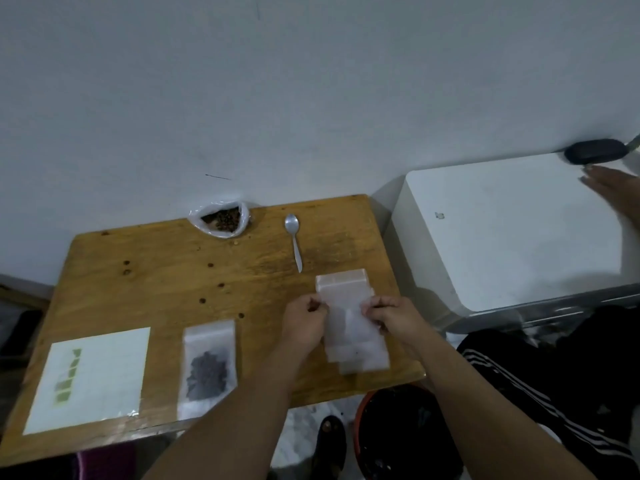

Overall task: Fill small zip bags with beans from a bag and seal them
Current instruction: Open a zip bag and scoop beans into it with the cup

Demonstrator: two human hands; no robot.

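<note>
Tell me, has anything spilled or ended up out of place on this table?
Small dark specks dot the wooden table between the open bean bag and the filled zip bag; they look like stray beans, though they could be marks in the wood. Nothing else stands out.

Table (156,271): honey-brown wood, dark knots.
Empty zip bags (346,289): frosted white.
Beans (223,218): reddish-brown (greyish through the filled bag (207,368)).
Spoon (294,237): silver.
Sheet (104,393): white, green patches.
Trousers (519,386): black, white stripes.
</note>
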